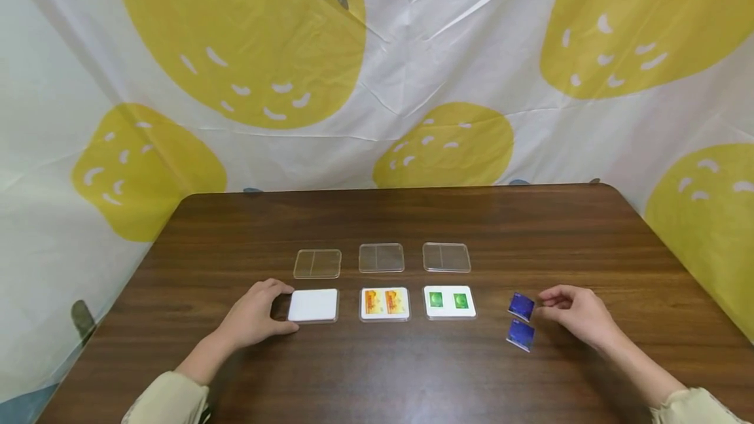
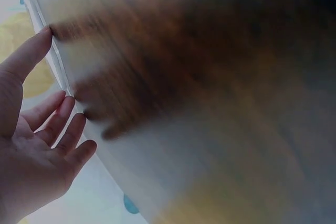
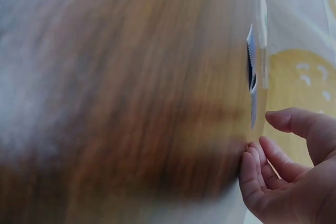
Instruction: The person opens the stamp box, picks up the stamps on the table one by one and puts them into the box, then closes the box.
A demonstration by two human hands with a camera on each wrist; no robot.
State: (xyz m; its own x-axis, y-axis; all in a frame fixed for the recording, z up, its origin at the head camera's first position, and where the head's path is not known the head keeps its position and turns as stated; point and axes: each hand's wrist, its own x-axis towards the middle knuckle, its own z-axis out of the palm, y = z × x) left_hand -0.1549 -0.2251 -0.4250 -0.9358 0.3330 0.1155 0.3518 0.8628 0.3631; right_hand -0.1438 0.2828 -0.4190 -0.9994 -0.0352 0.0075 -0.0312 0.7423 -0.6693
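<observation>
Head view: the left hand, thumb and fingers wide apart, holds the white card at its left end; the right hand, fingers narrowly parted, hovers just right of the far blue square.

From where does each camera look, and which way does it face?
Head: on the head, facing forward and down at the table; left hand, right hand, sleeves show.
Left wrist: on that wrist, facing the table; left hand only.
Right wrist: on that wrist, facing the table; right hand only.
Head and right wrist share the blue pieces.
</observation>
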